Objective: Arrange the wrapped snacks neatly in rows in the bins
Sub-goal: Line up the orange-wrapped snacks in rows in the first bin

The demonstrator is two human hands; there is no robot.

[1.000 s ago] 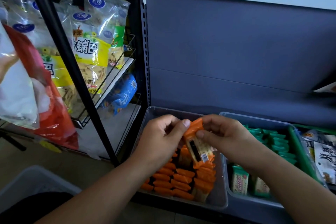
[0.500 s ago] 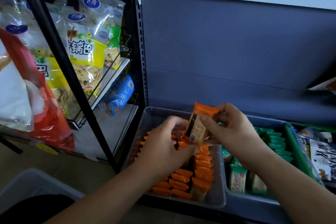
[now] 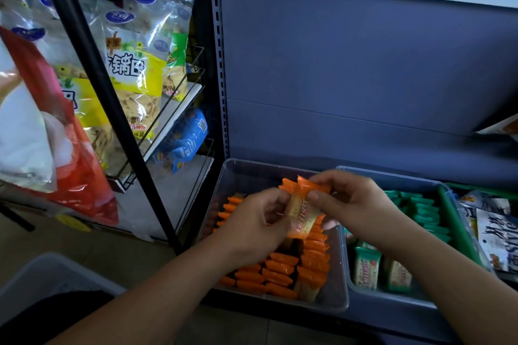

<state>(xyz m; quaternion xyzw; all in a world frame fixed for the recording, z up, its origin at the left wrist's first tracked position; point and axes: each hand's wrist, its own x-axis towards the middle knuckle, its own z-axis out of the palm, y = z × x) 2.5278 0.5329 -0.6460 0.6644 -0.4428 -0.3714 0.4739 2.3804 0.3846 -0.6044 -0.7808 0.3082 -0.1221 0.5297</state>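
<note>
Above the clear bin (image 3: 252,173) at the foot of the shelf unit, both hands hold an orange-wrapped cracker packet (image 3: 301,211) upright, clear of the stock below it. The left hand (image 3: 260,221) has its fingers curled round the packet's left edge. The right hand (image 3: 353,204) pinches the upper right part between thumb and fingers. A second orange crimp shows just behind the first, so it cannot be told whether one packet or two are held.

Rows of orange packets (image 3: 280,271) fill the front and middle of the bin, most standing on edge with their crimped ends up. The back of the bin is bare. Green-wrapped packets (image 3: 423,210) fill the grey bin (image 3: 398,179) touching it on the right.

Probable step: orient the packet and seat it in a row.

Hazards from this position:
- Slip. The film wrapper is smooth and the hold is light; release by either hand before the packet is seated would drop it flat across the rows.
- Row collapse. The packets stand unsupported on edge; pressing one in at an angle, or brushing the row with a wrist, could tip its neighbours.
- Breakage. Crackers are brittle; a tight squeeze or forced insertion may crack the contents.
- Misplacement. The two bins adjoin, so a drift to the right would mix colours.
</note>
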